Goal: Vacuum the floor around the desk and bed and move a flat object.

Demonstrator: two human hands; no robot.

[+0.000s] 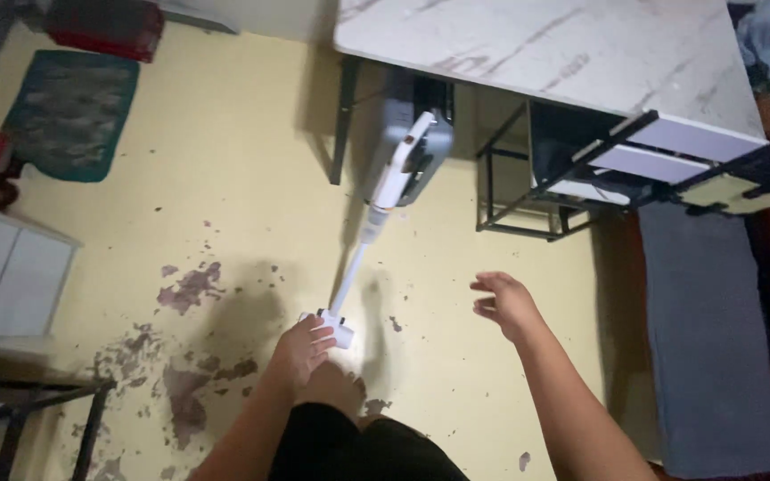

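Down low, my left hand (300, 346) grips the stick vacuum's (383, 200) floor head (rigid, probably top-heavy); right hand (505, 303) hangs spread.

Single view, head-worn camera: looks steeply down from standing height onto a yellow floor (251, 178), the person's own arms entering from the bottom edge. The left hand (300, 347), resting on the foot of a white stick vacuum (376, 214), sits just below frame centre, fairly near the lens. Beyond that grip lies a marble-look table (536, 53); lighting is dim, so the frame corners are probably unreliable.
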